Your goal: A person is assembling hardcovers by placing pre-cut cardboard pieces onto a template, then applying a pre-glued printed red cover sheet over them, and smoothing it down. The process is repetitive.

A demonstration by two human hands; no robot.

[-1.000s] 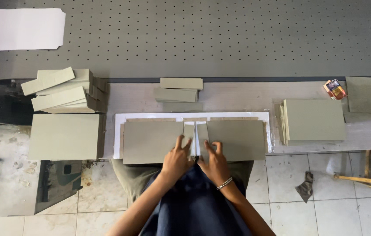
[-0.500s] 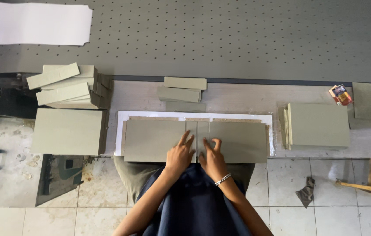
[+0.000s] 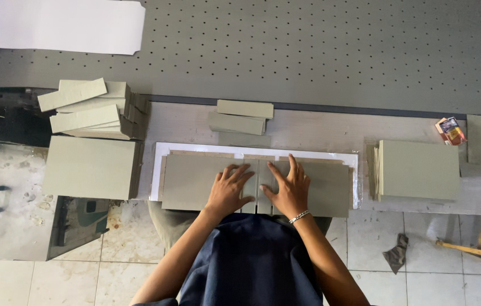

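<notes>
Two grey-green boards lie side by side on a white sheet [image 3: 161, 148] on the bench: a left board [image 3: 186, 181] and a right board [image 3: 328, 187], with a narrow grey strip [image 3: 264, 170] between them. My left hand [image 3: 228, 190] rests flat with fingers spread on the left board's inner edge. My right hand [image 3: 288, 190], with a bracelet at the wrist, presses flat on the right board's inner edge beside the strip. Neither hand grips anything.
A stack of large boards [image 3: 90, 167] and a pile of narrow strips [image 3: 84, 107] sit at the left. Short strips [image 3: 240, 116] lie behind the sheet. Another board stack [image 3: 419, 170] and a small coloured packet [image 3: 450, 130] are at the right. A perforated grey table [image 3: 308, 51] carries a white paper [image 3: 53, 25].
Both hands have slid a little up from the boards' near edge onto the seam, fingers spreading flatter. The view has shifted slightly.
</notes>
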